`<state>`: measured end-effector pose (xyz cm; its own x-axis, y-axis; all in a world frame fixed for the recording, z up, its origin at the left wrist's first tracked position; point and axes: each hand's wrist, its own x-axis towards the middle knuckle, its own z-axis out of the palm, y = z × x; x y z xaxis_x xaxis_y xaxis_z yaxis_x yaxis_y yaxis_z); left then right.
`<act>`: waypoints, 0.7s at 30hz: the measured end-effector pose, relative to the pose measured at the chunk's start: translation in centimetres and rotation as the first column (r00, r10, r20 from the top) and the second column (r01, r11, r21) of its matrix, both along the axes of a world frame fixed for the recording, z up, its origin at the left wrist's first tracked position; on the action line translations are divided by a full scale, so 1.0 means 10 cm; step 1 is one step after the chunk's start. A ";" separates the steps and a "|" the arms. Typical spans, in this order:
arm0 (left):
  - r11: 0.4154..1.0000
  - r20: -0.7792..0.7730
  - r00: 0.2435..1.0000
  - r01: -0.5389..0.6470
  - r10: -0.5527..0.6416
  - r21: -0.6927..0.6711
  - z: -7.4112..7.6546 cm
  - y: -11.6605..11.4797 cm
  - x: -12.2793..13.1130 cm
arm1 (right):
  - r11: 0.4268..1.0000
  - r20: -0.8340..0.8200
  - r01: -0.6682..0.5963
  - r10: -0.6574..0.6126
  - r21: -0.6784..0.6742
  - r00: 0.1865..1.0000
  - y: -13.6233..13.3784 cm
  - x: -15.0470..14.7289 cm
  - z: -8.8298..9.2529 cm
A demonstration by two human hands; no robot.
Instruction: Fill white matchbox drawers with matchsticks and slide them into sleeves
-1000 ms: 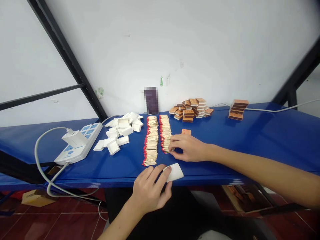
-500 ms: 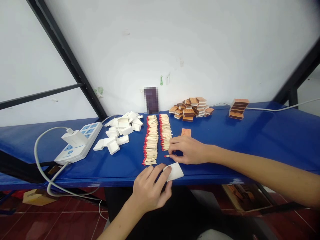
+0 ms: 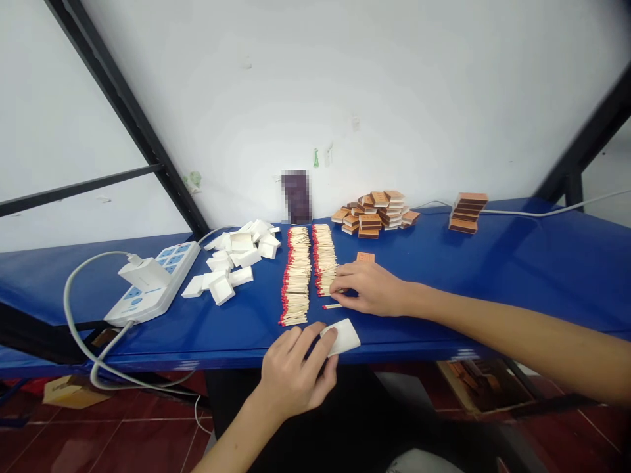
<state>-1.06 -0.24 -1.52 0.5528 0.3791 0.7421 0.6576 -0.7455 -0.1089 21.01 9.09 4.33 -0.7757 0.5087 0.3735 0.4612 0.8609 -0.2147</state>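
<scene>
In the head view, my left hand [image 3: 298,371] grips a white matchbox tray [image 3: 346,337] over the table's front edge. My right hand [image 3: 369,289] is at the near end of the right row of matches [image 3: 324,253], thumb and fingers closed around match sticks there. How many sticks are between the fingertips is hidden. Just below the thumb, a single match [image 3: 331,306] lies on the table. The left row of matches [image 3: 296,276] runs alongside, red heads facing left. An orange matchbox sleeve [image 3: 365,257] lies just behind my right hand.
White trays [image 3: 221,289] lie heaped at the left, beside a power strip [image 3: 148,305] with a plugged-in charger and cables. Matchboxes [image 3: 369,222] are piled at the back, and a stack of matchboxes [image 3: 466,213] stands farther right. A pixelated dark object [image 3: 297,197] leans on the wall.
My right hand has shifted slightly up and away from the single match, to the end of the right row. My left hand holds the tray in nearly the same place.
</scene>
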 end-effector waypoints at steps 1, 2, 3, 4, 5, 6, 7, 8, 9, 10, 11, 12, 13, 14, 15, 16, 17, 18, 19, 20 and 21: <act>1.000 -0.001 1.000 -0.002 0.002 0.000 0.00 0.00 0.00 | 1.000 0.010 -0.007 0.007 0.004 1.000 0.00 0.00 0.00; 1.000 -0.003 1.000 -0.003 0.003 -0.001 0.00 0.00 0.00 | 1.000 0.020 -0.010 0.010 0.011 1.000 0.00 0.00 0.00; 1.000 -0.004 1.000 -0.005 0.005 -0.003 0.00 0.00 0.00 | 1.000 0.030 -0.011 0.011 0.018 1.000 0.00 0.00 0.00; 1.000 -0.004 1.000 -0.006 0.006 -0.005 0.00 0.00 0.01 | 1.000 0.038 -0.010 0.009 0.024 0.999 0.00 0.00 0.01; 1.000 -0.004 1.000 -0.006 0.006 -0.007 0.00 0.00 0.01 | 1.000 0.047 -0.010 0.009 0.029 0.999 0.00 0.00 0.01; 1.000 -0.004 1.000 -0.006 0.006 -0.007 0.00 0.00 0.01 | 0.999 0.054 -0.013 0.012 0.032 0.998 -0.01 0.00 0.01; 1.000 -0.004 1.000 -0.006 0.006 -0.008 0.00 0.00 0.01 | 0.999 0.058 -0.018 0.016 0.033 0.998 -0.01 0.01 0.01; 1.000 -0.002 1.000 -0.006 0.006 -0.006 0.00 0.00 0.01 | 0.999 0.061 -0.025 0.023 0.034 0.998 -0.01 0.01 0.01; 1.000 -0.002 1.000 -0.007 0.007 -0.004 0.00 0.00 0.01 | 0.999 0.065 -0.030 0.027 0.034 0.998 -0.01 0.01 0.01; 1.000 -0.002 1.000 -0.008 0.008 -0.003 0.00 0.00 0.01 | 0.999 0.068 -0.033 0.030 0.035 0.997 -0.01 0.01 0.01; 1.000 -0.002 1.000 -0.009 0.009 -0.002 0.00 0.00 0.01 | 0.999 0.068 -0.034 0.031 0.033 0.997 0.00 0.01 0.01; 1.000 -0.004 1.000 -0.011 0.011 -0.002 0.00 0.00 0.01 | 0.999 0.067 -0.034 0.032 0.026 0.997 0.00 0.01 0.01; 1.000 -0.005 1.000 -0.013 0.013 -0.002 0.00 0.00 0.01 | 0.999 0.064 -0.035 0.034 0.018 0.997 0.00 0.01 0.01; 1.000 -0.007 1.000 -0.016 0.016 -0.002 0.00 0.00 0.01 | 0.999 0.062 -0.036 0.036 0.010 0.997 0.00 0.01 0.01; 1.000 -0.007 1.000 -0.018 0.018 -0.002 0.01 0.00 0.01 | 0.999 0.059 -0.036 0.036 0.006 0.998 0.00 0.01 0.01; 1.000 -0.006 1.000 -0.019 0.019 0.000 0.01 0.00 0.01 | 0.999 0.056 -0.036 0.036 0.005 0.998 0.00 0.01 0.01; 1.000 -0.005 1.000 -0.019 0.019 0.002 0.02 -0.01 0.01 | 0.999 0.051 -0.035 0.034 0.011 0.998 0.00 0.01 0.01; 1.000 -0.003 1.000 -0.017 0.017 0.004 0.02 -0.01 0.01 | 0.999 0.044 -0.035 0.034 0.020 0.998 0.00 0.01 0.01; 1.000 -0.001 1.000 -0.015 0.015 0.005 0.02 -0.01 0.01 | 0.999 0.036 -0.035 0.034 0.029 0.999 0.00 0.01 0.01; 1.000 -0.002 1.000 -0.012 0.012 0.006 0.02 -0.01 0.02 | 0.999 0.026 -0.035 0.034 0.036 0.999 0.00 0.01 0.00; 1.000 -0.001 1.000 -0.011 0.011 0.007 0.02 -0.01 0.02 | 0.998 0.018 -0.035 0.035 0.042 0.999 0.00 0.01 0.01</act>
<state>-0.90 -0.32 -1.32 0.5497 0.3798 0.7440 0.6653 -0.7377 -0.1150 21.11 9.13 4.38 -0.7992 0.4652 0.3806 0.4340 0.8847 -0.1701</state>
